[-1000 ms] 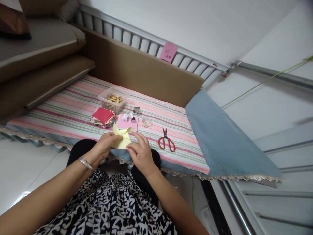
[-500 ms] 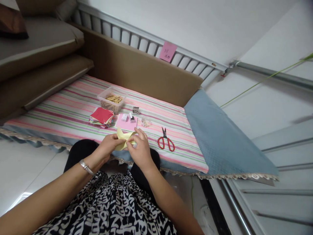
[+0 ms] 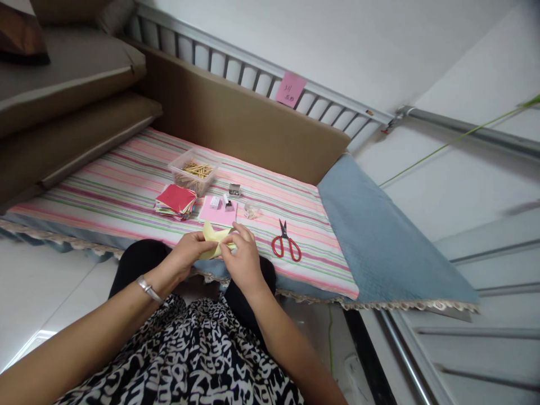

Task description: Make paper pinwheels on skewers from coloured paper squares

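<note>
A pale yellow piece of paper, its corners curled inward, is held between both hands above the near edge of the striped cloth. My left hand pinches its left side between thumb and fingers. On the other side my right hand is closed on the paper near its middle and right part; the fingertips partly cover it. Just beyond the hands lies a pink paper pad with small boxes on top. Red-handled scissors rest on the cloth to the right of my right hand.
A stack of coloured paper squares is left of the pad. Behind it stands a clear plastic tub of thin wooden sticks. An open small box and a little clear container sit nearby. A brown board closes off the back.
Both hands keep almost the same place and still hold the yellow paper. My right fingers and the paper's curled corners have shifted very slightly.
</note>
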A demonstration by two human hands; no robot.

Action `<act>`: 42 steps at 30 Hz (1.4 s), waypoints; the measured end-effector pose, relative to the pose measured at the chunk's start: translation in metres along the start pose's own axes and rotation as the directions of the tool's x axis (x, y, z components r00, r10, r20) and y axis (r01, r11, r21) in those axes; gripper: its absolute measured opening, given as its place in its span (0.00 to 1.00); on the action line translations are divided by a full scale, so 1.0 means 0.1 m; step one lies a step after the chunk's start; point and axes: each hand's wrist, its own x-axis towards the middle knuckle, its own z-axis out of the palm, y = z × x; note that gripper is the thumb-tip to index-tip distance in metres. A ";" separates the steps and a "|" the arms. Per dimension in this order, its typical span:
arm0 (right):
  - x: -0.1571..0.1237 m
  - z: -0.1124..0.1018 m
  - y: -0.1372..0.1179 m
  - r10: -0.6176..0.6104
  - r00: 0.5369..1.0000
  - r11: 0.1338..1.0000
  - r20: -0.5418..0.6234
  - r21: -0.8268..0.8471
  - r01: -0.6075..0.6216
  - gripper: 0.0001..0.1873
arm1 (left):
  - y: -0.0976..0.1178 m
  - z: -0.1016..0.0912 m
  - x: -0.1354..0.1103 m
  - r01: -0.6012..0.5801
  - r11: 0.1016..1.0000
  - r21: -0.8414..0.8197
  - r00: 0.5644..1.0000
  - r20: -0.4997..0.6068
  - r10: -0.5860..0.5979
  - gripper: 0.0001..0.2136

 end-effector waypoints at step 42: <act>-0.01 -0.05 -0.03 0.014 0.999 0.999 0.035 0.039 -0.015 0.05 | -0.03 -0.12 0.08 0.051 0.998 -0.048 0.998 0.031 -0.049 0.16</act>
